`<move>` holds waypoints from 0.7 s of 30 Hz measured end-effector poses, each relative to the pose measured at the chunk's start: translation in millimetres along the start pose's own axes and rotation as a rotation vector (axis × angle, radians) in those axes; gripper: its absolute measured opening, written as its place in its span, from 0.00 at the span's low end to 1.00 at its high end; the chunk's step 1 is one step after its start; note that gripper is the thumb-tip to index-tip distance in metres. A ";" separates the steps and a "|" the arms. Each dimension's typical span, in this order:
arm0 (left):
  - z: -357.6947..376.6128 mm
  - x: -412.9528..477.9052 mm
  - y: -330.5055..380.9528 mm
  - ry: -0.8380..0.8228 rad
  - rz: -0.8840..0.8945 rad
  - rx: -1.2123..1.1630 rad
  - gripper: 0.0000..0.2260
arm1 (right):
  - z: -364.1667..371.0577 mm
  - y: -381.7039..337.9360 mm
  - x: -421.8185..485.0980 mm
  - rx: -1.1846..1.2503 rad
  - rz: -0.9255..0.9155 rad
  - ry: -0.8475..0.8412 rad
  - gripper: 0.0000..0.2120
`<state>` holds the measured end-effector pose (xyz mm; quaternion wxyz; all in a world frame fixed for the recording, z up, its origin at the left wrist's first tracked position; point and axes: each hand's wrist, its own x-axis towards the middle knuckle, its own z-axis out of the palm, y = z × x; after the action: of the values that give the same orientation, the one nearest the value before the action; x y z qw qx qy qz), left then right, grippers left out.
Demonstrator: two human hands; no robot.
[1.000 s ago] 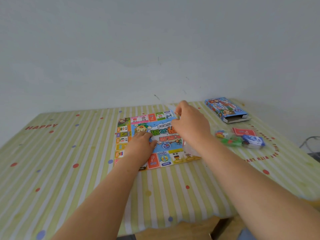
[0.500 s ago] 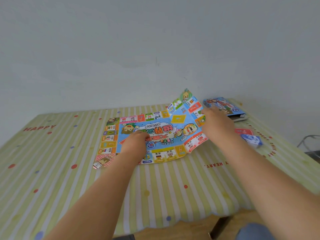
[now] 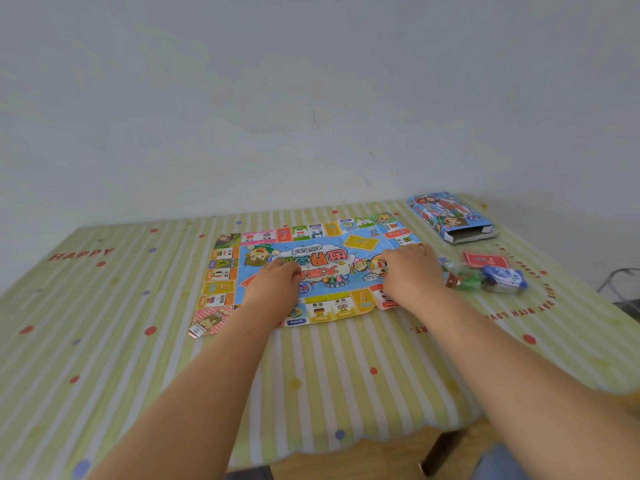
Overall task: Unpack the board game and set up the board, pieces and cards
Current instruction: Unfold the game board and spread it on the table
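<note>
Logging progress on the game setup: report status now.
Left hand and right hand flat on the board, pressing it down. Board unfolded on the table. Pieces bag, cards unplaced at right, box beyond. Nothing in the way.

Left hand (image 3: 273, 285) and right hand (image 3: 412, 275) cover parts of board (image 3: 322, 268); squares beneath unseen. Print on board too small to read. Small pieces (image 3: 465, 278) right of board blurred. Box (image 3: 450, 216) interior beyond board hidden.

The colourful paper board (image 3: 325, 271) lay unfolded, creased; the open box (image 3: 450, 216), red cards (image 3: 485, 261) and bagged pieces (image 3: 485, 278) sat right.
</note>
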<state>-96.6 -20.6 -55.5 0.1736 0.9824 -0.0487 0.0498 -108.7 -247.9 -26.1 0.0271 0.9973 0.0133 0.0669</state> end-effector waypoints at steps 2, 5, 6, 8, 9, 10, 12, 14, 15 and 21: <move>-1.9 1.1 -1.2 -0.016 -0.005 0.014 0.15 | -1.5 -5.6 1.1 0.033 -0.025 0.014 0.14; -7.6 3.4 -0.6 -0.055 -0.028 0.066 0.16 | -5.0 -19.3 -2.0 0.100 -0.108 0.068 0.14; -9.5 4.1 0.4 -0.071 -0.041 0.088 0.17 | -6.2 -25.0 -3.7 0.124 -0.131 0.077 0.14; -12.7 4.4 3.7 -0.096 -0.062 0.139 0.18 | -7.4 -37.0 -8.4 0.170 -0.161 0.061 0.14; -13.6 4.2 5.7 -0.102 -0.064 0.167 0.18 | -7.0 -42.7 -10.6 0.186 -0.175 0.038 0.15; -14.5 3.2 7.2 -0.104 -0.064 0.195 0.19 | -5.9 -48.3 -13.0 0.195 -0.186 0.010 0.15; -16.4 0.8 10.5 -0.102 -0.061 0.252 0.19 | -3.1 -56.9 -16.5 0.194 -0.188 -0.040 0.16; -18.9 -1.4 13.6 -0.104 -0.053 0.319 0.18 | -2.0 -63.5 -19.2 0.196 -0.175 -0.064 0.18; -20.0 -2.0 15.1 -0.105 -0.048 0.349 0.18 | -1.9 -66.1 -20.1 0.195 -0.168 -0.068 0.19; -28.1 -4.5 22.7 -0.144 -0.022 0.436 0.18 | -1.0 -75.1 -19.6 0.190 -0.128 -0.068 0.20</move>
<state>-106.0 -31.8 -22.1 -0.0463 0.9981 -0.0382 -0.0129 -130.0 -173.5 -31.9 -0.0631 0.9941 0.0825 0.0298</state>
